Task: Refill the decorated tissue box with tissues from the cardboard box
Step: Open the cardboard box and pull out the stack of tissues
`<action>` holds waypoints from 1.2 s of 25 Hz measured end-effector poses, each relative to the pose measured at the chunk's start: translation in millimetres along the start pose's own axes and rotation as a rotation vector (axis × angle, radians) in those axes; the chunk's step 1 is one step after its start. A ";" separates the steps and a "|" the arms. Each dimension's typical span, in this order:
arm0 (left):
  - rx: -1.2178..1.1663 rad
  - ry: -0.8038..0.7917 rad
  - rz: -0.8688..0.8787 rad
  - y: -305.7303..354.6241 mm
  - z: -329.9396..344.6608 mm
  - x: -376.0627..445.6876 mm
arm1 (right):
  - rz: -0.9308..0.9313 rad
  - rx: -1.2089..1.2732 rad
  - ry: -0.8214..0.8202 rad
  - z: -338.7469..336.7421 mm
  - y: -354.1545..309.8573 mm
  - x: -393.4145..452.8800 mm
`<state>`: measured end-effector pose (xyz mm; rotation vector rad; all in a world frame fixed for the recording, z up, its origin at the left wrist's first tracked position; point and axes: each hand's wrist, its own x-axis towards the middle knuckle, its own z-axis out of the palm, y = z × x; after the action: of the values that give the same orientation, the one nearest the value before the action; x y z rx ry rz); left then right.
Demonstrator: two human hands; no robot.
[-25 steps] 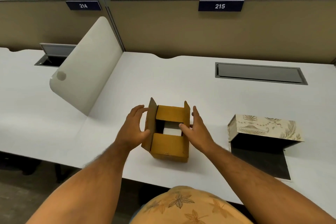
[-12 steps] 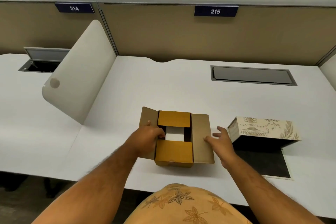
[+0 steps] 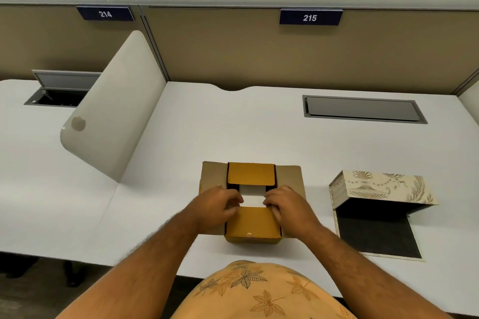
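1. I see the cardboard box (image 3: 251, 202) near the counter (image 3: 233, 132) front edge, its side flaps folded out flat and its far and near flaps half shut.
2. White tissues (image 3: 252, 195) show through the gap between those flaps; they sit inside the box, not yet lifted.
3. Left hand (image 3: 220, 203) and right hand (image 3: 287, 203) reach into the opening from either side. Fingers are curled at the tissue edges; I cannot tell whether either grip has closed on them.
4. The tissue box (image 3: 381, 198) lies well apart to the right, open, its dark interior bare.
5. Judgement: opening done; extraction, transfer and closing remain.
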<state>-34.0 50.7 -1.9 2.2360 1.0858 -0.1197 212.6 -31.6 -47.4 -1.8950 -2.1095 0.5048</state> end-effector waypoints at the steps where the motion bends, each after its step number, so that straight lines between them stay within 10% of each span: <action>1: -0.073 0.013 -0.013 0.1 -0.9 -1.2 | 0.017 0.048 0.024 1.4 1.8 0.0; 7: -0.503 0.020 -0.067 9.5 3.8 -18.6 | 0.179 0.604 0.082 -2.3 15.2 0.3; 13: -0.368 -0.104 -0.099 11.5 32.1 -33.1 | 0.039 0.168 -0.078 -2.5 12.9 13.9; 25: -0.081 -0.166 -0.188 20.2 36.5 4.4 | 0.170 0.042 0.014 4.8 -4.3 47.7; 30: -0.427 -0.183 -0.398 20.5 37.8 30.6 | 0.191 0.018 -0.100 -1.4 4.6 69.1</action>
<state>8.1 40.0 -31.8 1.5852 1.3026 -0.2309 209.4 37.5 -50.7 -2.1144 -1.9847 0.6691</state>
